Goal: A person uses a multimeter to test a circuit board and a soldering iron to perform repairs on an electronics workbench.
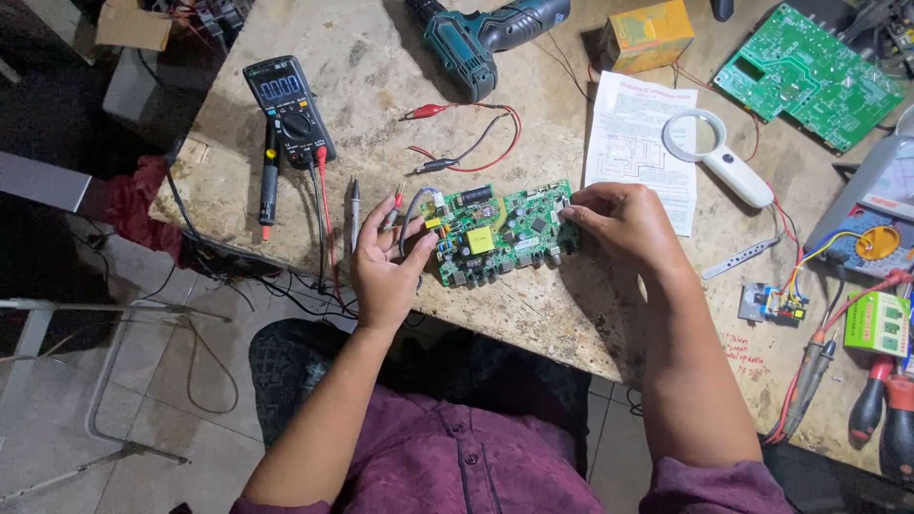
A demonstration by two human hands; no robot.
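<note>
A small green circuit board (505, 231) with a yellow block and black parts lies near the front edge of the worn workbench (400, 76). My left hand (386, 266) rests at the board's left end, thumb on its corner, fingers spread beside a grey cable. My right hand (624, 221) grips the board's right end with curled fingers. Both hands hold the board flat on the bench.
A black multimeter (288, 107) with red and black probes lies at left. Clip leads (466, 138), a teal drill (481, 38), a yellow box (645, 34), a printed sheet (636, 138), a magnifier (719, 152), a second green board (809, 71) and screwdrivers (881, 405) surround the board.
</note>
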